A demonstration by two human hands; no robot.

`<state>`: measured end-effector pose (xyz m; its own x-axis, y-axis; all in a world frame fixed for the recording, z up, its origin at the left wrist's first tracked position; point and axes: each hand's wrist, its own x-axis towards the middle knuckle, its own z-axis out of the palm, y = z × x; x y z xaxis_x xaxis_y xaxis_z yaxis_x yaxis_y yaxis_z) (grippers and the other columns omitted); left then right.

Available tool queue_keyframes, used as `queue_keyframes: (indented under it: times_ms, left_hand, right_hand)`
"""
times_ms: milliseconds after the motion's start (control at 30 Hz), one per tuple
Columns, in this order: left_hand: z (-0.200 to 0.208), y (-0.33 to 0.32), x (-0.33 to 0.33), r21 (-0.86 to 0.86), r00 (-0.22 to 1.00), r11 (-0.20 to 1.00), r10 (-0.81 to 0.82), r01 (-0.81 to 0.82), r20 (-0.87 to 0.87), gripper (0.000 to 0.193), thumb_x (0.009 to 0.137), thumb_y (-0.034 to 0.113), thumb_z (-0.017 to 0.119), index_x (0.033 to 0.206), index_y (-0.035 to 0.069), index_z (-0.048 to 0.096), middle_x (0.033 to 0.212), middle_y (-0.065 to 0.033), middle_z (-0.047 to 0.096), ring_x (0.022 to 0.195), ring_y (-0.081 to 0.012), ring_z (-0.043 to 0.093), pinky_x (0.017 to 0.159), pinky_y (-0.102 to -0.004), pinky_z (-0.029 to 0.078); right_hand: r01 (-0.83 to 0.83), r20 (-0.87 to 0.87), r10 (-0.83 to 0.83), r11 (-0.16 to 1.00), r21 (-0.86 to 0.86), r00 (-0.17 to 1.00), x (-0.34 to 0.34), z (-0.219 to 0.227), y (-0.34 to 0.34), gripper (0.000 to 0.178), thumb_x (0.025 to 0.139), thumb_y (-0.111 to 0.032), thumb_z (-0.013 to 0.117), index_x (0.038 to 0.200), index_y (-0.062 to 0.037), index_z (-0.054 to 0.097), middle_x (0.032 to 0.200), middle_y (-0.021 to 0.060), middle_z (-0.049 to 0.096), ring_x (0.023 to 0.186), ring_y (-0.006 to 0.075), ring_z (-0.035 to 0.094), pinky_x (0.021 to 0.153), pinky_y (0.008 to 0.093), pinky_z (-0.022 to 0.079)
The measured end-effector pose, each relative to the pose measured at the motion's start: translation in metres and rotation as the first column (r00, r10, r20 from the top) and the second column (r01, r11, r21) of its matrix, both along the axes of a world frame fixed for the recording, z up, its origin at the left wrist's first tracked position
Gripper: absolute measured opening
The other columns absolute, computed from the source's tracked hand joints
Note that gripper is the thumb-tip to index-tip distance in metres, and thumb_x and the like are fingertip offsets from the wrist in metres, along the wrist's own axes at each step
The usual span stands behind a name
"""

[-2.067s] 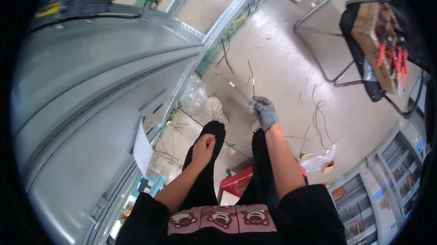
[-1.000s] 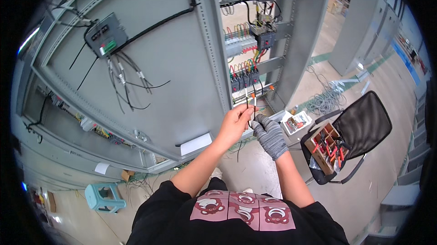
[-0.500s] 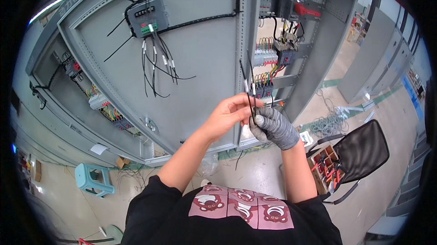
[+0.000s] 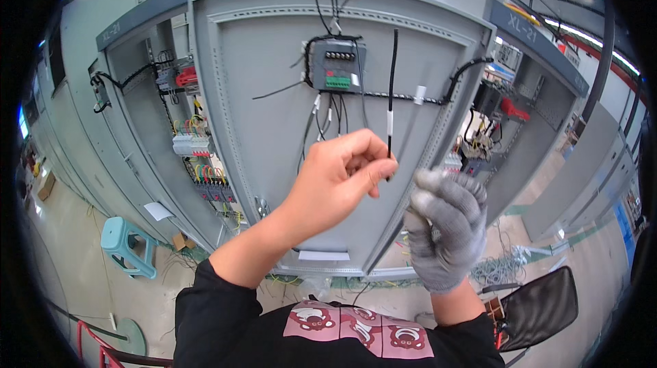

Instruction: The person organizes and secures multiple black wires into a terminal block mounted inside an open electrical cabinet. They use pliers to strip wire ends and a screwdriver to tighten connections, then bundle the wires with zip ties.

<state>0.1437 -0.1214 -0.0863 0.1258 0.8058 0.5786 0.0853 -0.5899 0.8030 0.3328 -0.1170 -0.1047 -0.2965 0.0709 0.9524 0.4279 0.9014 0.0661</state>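
Note:
My bare left hand pinches a thin black wire between thumb and forefinger. It stands nearly upright and carries a white marker sleeve just above the fingertips. Close by on the right, my right hand, in a grey knitted glove, has its fingers curled together. A second wire, smeared by motion, rises near its fingertips with another white sleeve; the exact grip is hidden. Behind both hands is a grey cabinet door bearing a dark meter unit with a green terminal block and several loose wires hanging below.
Open cabinets with wired breakers flank the door. A turquoise stool stands on the floor at left. At right are a black mesh chair and a heap of grey wire. White paper lies low by the door.
The view has tilted up and turned toward the door. My hands have drawn apart; the two wires held together before are now separated, one staying in my left hand.

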Motion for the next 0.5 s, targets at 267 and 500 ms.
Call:
queue_keyframes:
  times_ms: [267,500]
  left_hand:
    - [0.023,-0.026,-0.03,0.118,0.95,0.959,-0.274,0.258,0.148,0.009,0.093,0.009,0.061,0.093,0.0,0.058,0.085,0.0005,0.057,0.069,-0.0032,0.048,0.059,-0.0189,0.041]
    - [0.042,0.011,-0.065,0.437,0.989,0.89,-0.081,0.129,-0.127,0.011,0.091,0.01,0.061,0.097,0.002,0.06,0.094,-0.0032,0.058,0.08,-0.0079,0.049,0.071,-0.0219,0.041]
  right_hand:
    - [0.168,0.025,-0.191,0.911,0.377,0.981,-0.03,0.024,0.022,0.028,0.072,-0.025,0.077,0.096,-0.0337,0.064,0.112,-0.0105,0.065,0.119,0.0246,0.049,0.104,0.0447,0.028]
    - [0.237,0.251,-0.387,0.849,0.473,0.887,-0.037,0.054,0.051,0.028,0.077,-0.025,0.066,0.103,-0.0338,0.063,0.111,-0.0069,0.064,0.12,0.0203,0.049,0.104,0.0486,0.029]
